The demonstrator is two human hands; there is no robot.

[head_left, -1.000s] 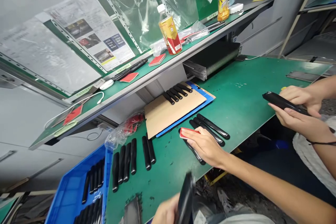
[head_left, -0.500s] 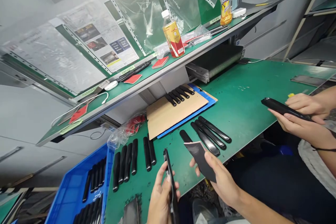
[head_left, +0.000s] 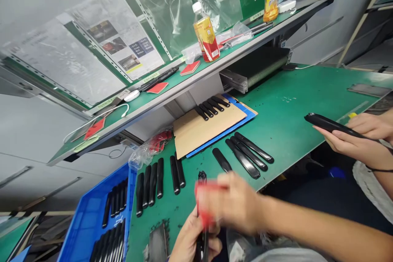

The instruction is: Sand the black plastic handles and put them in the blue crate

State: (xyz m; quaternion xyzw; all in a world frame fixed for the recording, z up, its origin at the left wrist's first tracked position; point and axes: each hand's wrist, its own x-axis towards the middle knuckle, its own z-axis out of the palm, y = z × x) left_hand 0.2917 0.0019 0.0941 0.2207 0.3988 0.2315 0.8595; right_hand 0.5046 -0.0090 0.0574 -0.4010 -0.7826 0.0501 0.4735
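My left hand (head_left: 188, 235), low in the middle of the head view, is wrapped round a long black handle-shaped part (head_left: 202, 177), which points up and away. Over that part, my right hand (head_left: 241, 202) holds a thin sanding pad (head_left: 204, 202) with its red side showing. Motion smears the hand and pad, and they cover the middle of the black part. Beyond my right hand a single black part (head_left: 221, 159) lies on the green tabletop (head_left: 291, 131), with several glossy black parts (head_left: 245, 157) beside it.
A blue crate (head_left: 89, 208) holding black parts stands at left, near more parts (head_left: 149, 186) in rows. Cardboard (head_left: 205, 131) bears several parts. At right a co-worker's hands (head_left: 350, 145) hold another black part (head_left: 333, 125). Bottles (head_left: 205, 35) stand on the shelf above.
My right hand has moved left onto the black part in my left hand. The pad has turned from its dark face to its red one. The view has shifted slightly.
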